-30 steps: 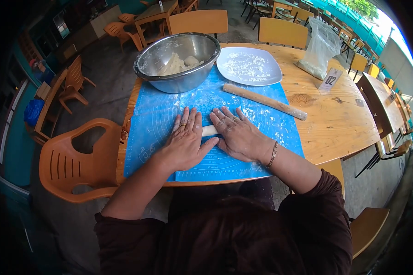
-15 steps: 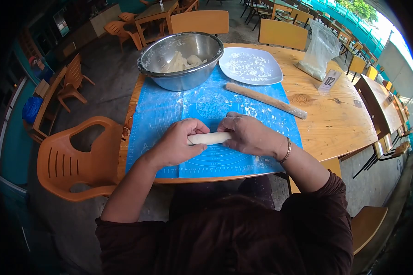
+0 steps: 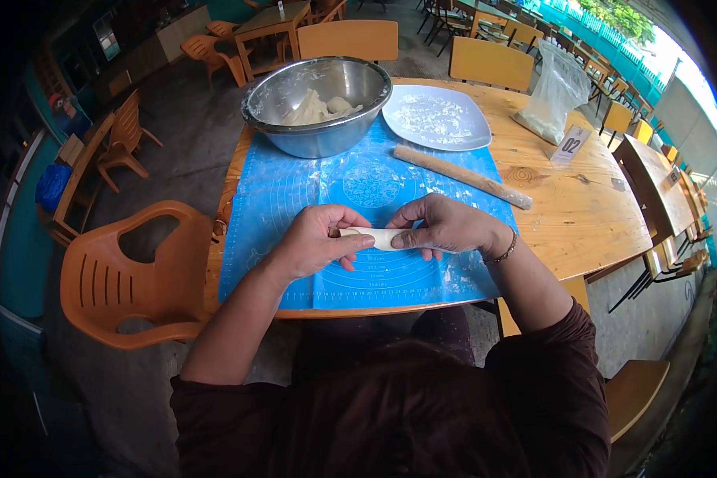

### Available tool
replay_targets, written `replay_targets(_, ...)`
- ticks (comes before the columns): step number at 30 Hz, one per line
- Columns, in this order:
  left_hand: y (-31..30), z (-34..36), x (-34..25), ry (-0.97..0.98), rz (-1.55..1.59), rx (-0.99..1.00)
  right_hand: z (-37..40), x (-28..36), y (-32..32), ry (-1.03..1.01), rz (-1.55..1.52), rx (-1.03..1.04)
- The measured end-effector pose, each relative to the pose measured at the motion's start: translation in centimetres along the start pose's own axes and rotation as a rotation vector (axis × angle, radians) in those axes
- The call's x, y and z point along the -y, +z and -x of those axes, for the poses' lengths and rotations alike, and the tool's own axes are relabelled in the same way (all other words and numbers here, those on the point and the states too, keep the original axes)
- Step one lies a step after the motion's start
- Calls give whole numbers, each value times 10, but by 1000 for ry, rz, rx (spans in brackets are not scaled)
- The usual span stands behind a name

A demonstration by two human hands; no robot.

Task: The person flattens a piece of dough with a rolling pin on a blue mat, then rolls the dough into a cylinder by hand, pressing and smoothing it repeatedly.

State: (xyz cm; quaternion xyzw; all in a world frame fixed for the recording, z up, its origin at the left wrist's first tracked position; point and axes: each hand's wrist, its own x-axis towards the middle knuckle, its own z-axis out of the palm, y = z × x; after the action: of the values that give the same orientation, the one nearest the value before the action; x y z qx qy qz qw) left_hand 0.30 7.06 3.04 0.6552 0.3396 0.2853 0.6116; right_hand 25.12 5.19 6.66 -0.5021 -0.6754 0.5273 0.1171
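Bench (image 3: 585, 211), blue mat (image 3: 462, 279) on it, dough roll (image 3: 383, 238) held over the mat's near half.
Steel bowl (image 3: 319, 142) with more dough (image 3: 317, 110) sits at the mat's far-left corner, floury plate (image 3: 476, 134) at its far-right; likely placed so both are reachable but past the hands. Clear bag (image 3: 555, 95) stands right of the mat's far end, probably to keep it off the work surface. Rolling pin (image 3: 462, 176) lies aslant over the mat's right edge, looks set aside. Left hand (image 3: 320, 233) and right hand (image 3: 456, 223) meet mid-mat: each grip narrow, pinching one end of the roll, thumbs on the near side, presumably so the soft piece doesn't sag. Roll looks lifted; can't tell if it touches the mat. Number card (image 3: 571, 145) stands off the mat's right side.
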Motion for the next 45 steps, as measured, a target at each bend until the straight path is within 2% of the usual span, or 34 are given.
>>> replay_targets(2,1,2,-4,-186,-193,23,0,-1,-4,60,66,19)
replay_targets(3,3,3,-4,-188,-192,22,-2,-8,-5,60,66,21)
replay_targets(5,9,4,-4,-203,-557,8,-8,-27,-7,-244,442,-121)
replay_targets(6,12,7,-4,-203,-556,10,-6,-23,-5,-242,441,-121)
replay_targets(8,17,14,-4,154,-976,-163,1,-12,6,-183,682,-349)
replay_targets(9,18,15,-2,153,-975,-160,1,-14,12,-181,681,-348)
replay_targets(11,18,14,3,589,-970,-206,2,-20,26,-381,779,-590)
replay_targets(12,17,13,7,587,-970,-205,2,-23,36,-380,778,-589)
replay_targets(14,15,11,14,449,-841,-109,3,-28,54,-585,773,-567)
replay_targets(15,14,11,13,448,-840,-107,4,-27,59,-581,755,-506)
replay_targets(18,14,9,12,422,-812,-115,-7,-39,63,-561,812,-517)
replay_targets(22,13,5,22,476,-918,-218,-17,-42,53,-493,864,-516)
replay_targets(24,15,4,25,499,-997,-261,-21,-43,54,-436,982,-645)
replay_targets(26,20,5,27,672,-1268,-347,-14,-40,57,-444,987,-661)
replay_targets(27,26,10,27,674,-1269,-347,-10,-37,60,-452,992,-676)
replay_targets(29,40,23,24,479,-1249,-107,5,-34,66,-419,1027,-614)
replay_targets(30,45,27,24,477,-1248,-106,9,-34,68,-385,1062,-549)
replay_targets(33,49,26,24,275,-1282,38,9,-41,72,-393,1013,-525)
replay_targets(38,30,-3,25,216,-1275,26,-19,-39,55,-345,1046,-508)
replay_targets(40,24,-10,20,113,-1161,49,-22,-39,53,-320,1052,-505)
replay_targets(45,31,17,19,200,-1265,98,6,-32,68,-377,1051,-507)
